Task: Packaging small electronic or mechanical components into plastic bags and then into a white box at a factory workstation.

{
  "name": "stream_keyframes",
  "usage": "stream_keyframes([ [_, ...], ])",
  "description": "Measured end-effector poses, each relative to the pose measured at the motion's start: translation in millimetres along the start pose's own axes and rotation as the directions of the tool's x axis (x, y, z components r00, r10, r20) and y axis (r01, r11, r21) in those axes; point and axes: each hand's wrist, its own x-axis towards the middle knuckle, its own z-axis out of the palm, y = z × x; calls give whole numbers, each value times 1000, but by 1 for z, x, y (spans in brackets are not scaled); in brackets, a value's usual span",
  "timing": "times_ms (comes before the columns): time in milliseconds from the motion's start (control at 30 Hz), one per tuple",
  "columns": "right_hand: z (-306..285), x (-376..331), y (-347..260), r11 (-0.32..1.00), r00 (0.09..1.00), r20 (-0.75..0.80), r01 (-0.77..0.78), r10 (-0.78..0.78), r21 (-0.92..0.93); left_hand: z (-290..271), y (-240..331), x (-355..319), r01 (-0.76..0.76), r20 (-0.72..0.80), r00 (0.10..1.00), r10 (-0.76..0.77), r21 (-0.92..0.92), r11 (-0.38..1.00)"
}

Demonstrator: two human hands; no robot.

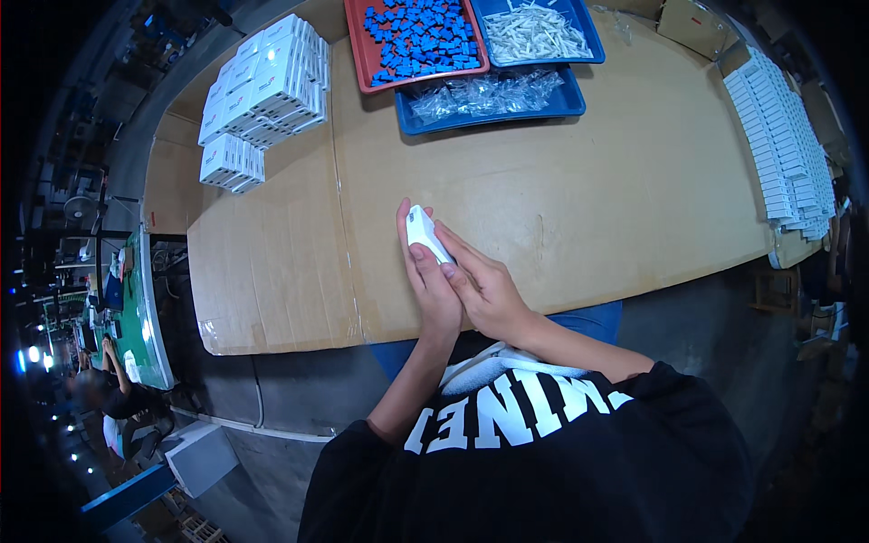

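Observation:
A small white box [423,232] is held between both my hands above the near edge of the cardboard-covered table [588,199]. My left hand [429,285] wraps it from the left, thumb on its top face. My right hand [484,288] presses against its right side with fingers laid along it. The lower part of the box is hidden by my fingers.
A stack of white boxes [262,86] stands at the far left. A red tray of blue parts [415,41], a blue tray of white parts [536,32] and a blue tray of clear bags [489,95] sit at the back. Flat white boxes [783,145] line the right edge.

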Motion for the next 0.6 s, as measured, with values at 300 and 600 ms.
stream_keyframes([
  [300, 5, -10, 9, 983, 987, -87, 125, -138, -137, 3, -2, -8, 0, 31, 1000, 1, -32, 999],
  [600, 10, -15, 6, 990, 987, -133, 72, -88, -121, 0, -13, -9, 8, 52, 999, -2, -118, 993],
])
